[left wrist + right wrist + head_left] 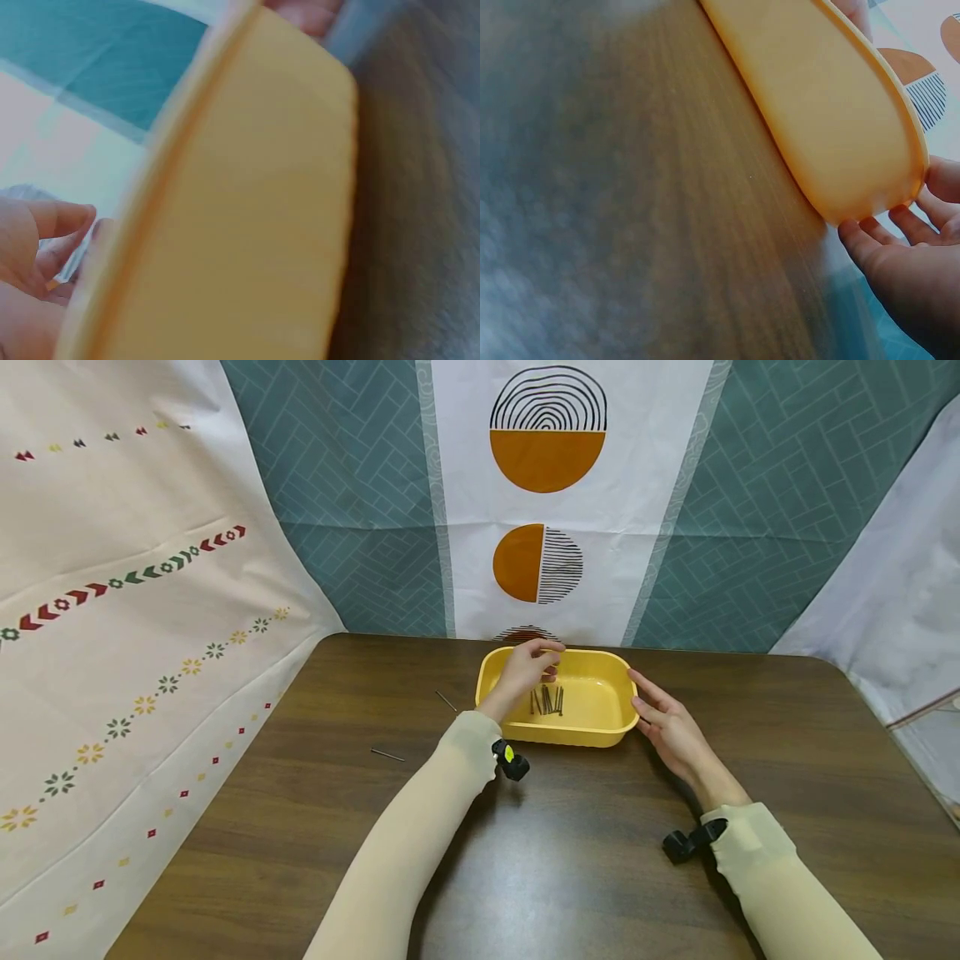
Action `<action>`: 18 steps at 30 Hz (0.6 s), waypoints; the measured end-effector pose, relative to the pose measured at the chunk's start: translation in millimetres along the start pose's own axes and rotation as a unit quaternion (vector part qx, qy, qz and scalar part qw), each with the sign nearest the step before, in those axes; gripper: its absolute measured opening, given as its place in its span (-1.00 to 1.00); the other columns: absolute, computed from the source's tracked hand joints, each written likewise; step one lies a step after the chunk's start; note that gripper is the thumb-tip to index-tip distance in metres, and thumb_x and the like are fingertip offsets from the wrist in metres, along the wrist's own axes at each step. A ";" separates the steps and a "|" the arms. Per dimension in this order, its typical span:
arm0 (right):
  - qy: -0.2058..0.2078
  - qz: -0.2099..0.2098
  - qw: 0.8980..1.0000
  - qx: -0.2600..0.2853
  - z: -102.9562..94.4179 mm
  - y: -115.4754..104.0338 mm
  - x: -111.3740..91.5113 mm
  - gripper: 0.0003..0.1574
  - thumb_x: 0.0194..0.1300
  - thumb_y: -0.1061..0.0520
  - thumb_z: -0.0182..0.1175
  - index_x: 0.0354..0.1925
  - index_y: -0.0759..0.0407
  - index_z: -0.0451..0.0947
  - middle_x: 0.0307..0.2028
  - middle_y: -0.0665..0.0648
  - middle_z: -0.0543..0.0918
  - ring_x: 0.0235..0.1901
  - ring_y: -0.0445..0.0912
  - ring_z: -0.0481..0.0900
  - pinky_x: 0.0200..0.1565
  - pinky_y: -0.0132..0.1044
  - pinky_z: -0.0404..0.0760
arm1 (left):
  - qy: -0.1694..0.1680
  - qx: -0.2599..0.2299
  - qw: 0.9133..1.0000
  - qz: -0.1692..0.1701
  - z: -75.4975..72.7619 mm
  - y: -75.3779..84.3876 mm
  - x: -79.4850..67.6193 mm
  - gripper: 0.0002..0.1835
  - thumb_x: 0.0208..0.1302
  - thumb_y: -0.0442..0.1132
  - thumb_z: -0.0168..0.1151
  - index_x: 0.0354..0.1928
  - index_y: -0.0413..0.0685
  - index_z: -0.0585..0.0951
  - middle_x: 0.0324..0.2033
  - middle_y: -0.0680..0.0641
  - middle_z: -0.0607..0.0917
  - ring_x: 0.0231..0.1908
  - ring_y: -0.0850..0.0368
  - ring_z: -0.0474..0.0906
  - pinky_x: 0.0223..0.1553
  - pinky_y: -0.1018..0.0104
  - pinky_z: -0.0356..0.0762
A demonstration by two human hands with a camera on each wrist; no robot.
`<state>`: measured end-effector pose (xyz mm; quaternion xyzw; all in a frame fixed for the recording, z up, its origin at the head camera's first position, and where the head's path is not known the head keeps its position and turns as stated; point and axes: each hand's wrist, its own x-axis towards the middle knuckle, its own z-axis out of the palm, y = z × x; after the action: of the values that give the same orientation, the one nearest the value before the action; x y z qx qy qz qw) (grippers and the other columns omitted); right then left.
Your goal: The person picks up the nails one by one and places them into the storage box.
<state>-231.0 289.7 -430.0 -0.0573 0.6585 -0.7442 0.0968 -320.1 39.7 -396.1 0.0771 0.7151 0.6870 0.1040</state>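
A yellow plastic tray (pixel 592 737) stands near the back edge of the table, with several dark nails (pixel 547 700) lying side by side in its left half. Over the tray's left half hovers my left hand (pixel 528 664), fingers loosely bent and nothing visible between them. In the left wrist view the tray's outer wall (pixel 240 195) hides part of that hand. My right hand (pixel 675 735) touches the tray's right end with its fingers extended. Those fingertips (pixel 851 231) rest against the outer wall and rim in the right wrist view.
Two loose nails lie on the brown table (pixel 285 827) left of the tray: one nail (pixel 446 700) close to its corner, another nail (pixel 387 754) farther left and nearer. Hanging cloths (pixel 352 527) enclose the table behind and on both sides.
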 end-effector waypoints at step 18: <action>-0.003 -0.002 1.000 0.007 0.4 2.0 -0.6 -0.22 0.69 0.14 -0.09 0.68 0.11 -0.12 0.68 0.17 -0.20 0.60 0.08 -0.05 0.54 0.03 0.01 | -0.001 -0.052 0.999 -0.008 -65.7 20.9 -23.1 -0.66 0.64 -0.21 0.06 0.28 -0.18 0.59 0.05 -0.26 0.61 0.11 -0.22 0.58 0.17 0.15 0.63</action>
<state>-230.1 289.2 -432.0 -0.0603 0.6529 -0.7487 0.0973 -315.2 -28.7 -372.0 0.0659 0.6789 0.7223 0.1141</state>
